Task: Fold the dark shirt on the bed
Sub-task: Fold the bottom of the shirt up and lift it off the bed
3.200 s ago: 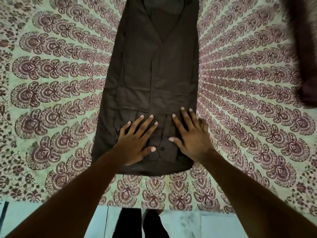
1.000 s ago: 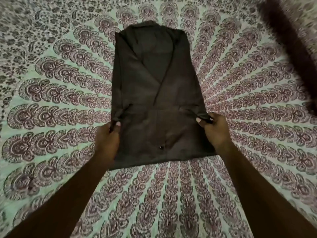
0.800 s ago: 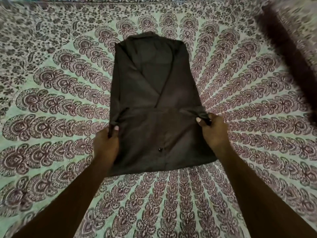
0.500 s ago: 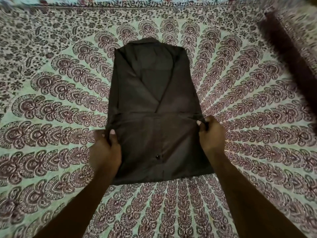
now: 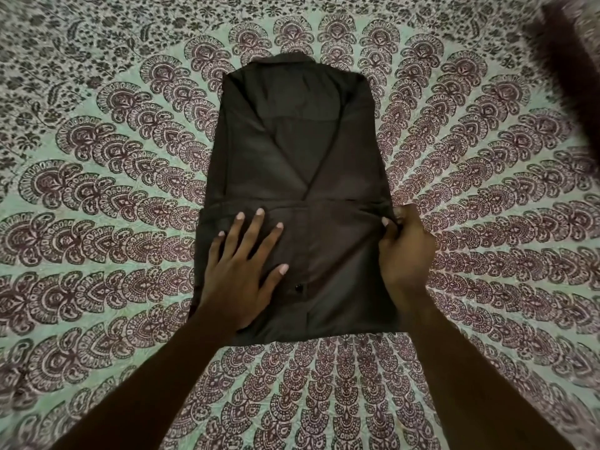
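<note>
1. The shirt (image 5: 292, 164) lies flat in the middle of the bed. Its sides are turned in to a narrow column, the collar points away from you, and the lower part is folded up over the body.
2. Your left hand (image 5: 242, 271) rests flat on that flap, fingers spread, gripping nothing.
3. Your right hand (image 5: 404, 251) pinches the flap's upper right corner at the shirt's edge.
4. If you tug that corner while the left palm pins the cloth, the flap will likely skew and its top edge go crooked.
5. If you lift the flap carelessly, the turned-in sides underneath could slide out, and the left edge already bulges a little.
6. If you drag the shirt, the bedspread (image 5: 97, 190) may ruck up beneath it.
7. A dark blurred thing (image 5: 565, 69) lies well apart at the far right, and you cannot tell what it is.
</note>
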Tool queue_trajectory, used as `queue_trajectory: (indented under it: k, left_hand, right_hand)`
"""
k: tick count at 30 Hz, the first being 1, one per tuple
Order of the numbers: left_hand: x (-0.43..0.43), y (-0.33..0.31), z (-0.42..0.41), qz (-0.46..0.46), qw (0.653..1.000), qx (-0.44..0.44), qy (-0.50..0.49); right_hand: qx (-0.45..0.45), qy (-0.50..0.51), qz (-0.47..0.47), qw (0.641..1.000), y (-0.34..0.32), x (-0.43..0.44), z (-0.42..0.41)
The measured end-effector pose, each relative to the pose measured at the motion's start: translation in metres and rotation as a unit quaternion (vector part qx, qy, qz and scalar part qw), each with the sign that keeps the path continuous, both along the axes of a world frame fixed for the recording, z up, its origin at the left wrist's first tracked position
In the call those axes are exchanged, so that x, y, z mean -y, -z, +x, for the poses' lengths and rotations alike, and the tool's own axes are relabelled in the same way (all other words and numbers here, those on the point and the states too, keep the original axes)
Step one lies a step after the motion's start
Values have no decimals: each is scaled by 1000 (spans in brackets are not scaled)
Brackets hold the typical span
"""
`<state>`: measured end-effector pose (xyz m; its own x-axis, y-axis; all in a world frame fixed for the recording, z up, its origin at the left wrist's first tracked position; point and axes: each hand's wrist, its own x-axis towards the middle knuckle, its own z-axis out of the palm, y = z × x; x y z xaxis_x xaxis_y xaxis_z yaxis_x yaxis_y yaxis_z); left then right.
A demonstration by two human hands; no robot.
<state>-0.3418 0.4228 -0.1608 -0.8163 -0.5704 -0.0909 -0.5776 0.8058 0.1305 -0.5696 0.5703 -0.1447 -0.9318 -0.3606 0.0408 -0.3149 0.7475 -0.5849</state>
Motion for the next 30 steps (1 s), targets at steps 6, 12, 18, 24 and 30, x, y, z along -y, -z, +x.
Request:
queue_trajectory:
  k: [6,12,18,24,30]
  left_hand:
    - [1,9,-5,-6,1000,-9,-8]
    - [-2,13,-5,-33,999,3,-22]
    - [-2,15,-6,-35,999,-8,-34]
    - [-1,1,-5,13,996,-52,-64]
    - [-5,-5,32,-22,999,-19,-25]
  right_hand:
    - [-97,2,89,991,-4,-3,9]
    - [-96,-326,121,933,4,15,57]
    - [-93,-300,223,923,27,-16,41]
    - [-58,-154,230,959,9,-10,44]
    - [-70,-383,194,901,10,-9,94]
